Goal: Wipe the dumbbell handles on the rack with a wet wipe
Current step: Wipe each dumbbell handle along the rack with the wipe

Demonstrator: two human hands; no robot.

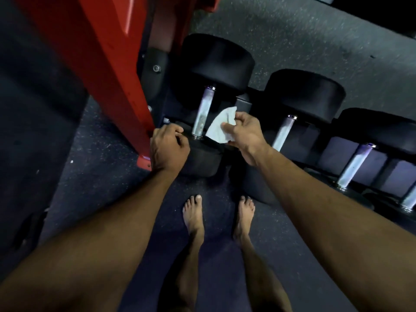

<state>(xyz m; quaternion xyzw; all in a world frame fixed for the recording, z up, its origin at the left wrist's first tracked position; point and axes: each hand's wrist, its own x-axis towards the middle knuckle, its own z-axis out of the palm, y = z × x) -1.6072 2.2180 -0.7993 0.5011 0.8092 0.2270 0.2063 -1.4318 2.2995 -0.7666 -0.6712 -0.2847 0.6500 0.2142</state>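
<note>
Bare feet (193, 218) on floor; right hand (244, 134) pinching wipe (219, 127) beside first of four handles (202, 113); left hand (168, 149) curled on dumbbell head (202, 158).

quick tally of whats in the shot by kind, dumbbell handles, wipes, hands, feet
Dumbbell handles: 4 (first handle, second handle, third handle, fourth handle, cut off by the frame edge)
Wet wipe: 1 (wet wipe, held in the right hand)
Hands: 2 (left hand, right hand)
Bare feet: 2 (left foot, right foot)
Total: 9
</note>
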